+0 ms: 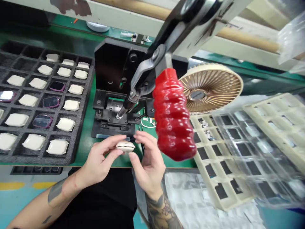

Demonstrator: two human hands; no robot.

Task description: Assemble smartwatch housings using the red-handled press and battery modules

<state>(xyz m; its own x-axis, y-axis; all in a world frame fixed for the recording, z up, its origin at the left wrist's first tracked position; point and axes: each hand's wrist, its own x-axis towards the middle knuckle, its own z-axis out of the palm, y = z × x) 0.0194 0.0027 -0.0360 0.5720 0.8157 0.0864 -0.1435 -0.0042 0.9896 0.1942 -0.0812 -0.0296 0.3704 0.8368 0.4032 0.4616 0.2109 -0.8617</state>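
Observation:
A small cream-white case (125, 146) with a dark seam along its side is held up in front of a black press fixture (114, 119). My left hand (101, 157) pinches its left end between thumb and fingers. At the case's right end, the thumb of my right hand (149, 159) meets its lower edge, while the fingers are spread apart above it. The press's red ribbed handle (173, 117) hangs just right of and above my right hand. On the left, a grey foam tray (79, 133) holds several similar white cases and a few purple-framed ones.
Behind the red handle stands a round cream fan (212, 89). Cream plastic trays (214, 190) with dark flat pieces, partly under clear trays (252, 149), fill the right side. A metal beam (133, 12) crosses the back. White padded sheeting (188, 197) lies at the lower right.

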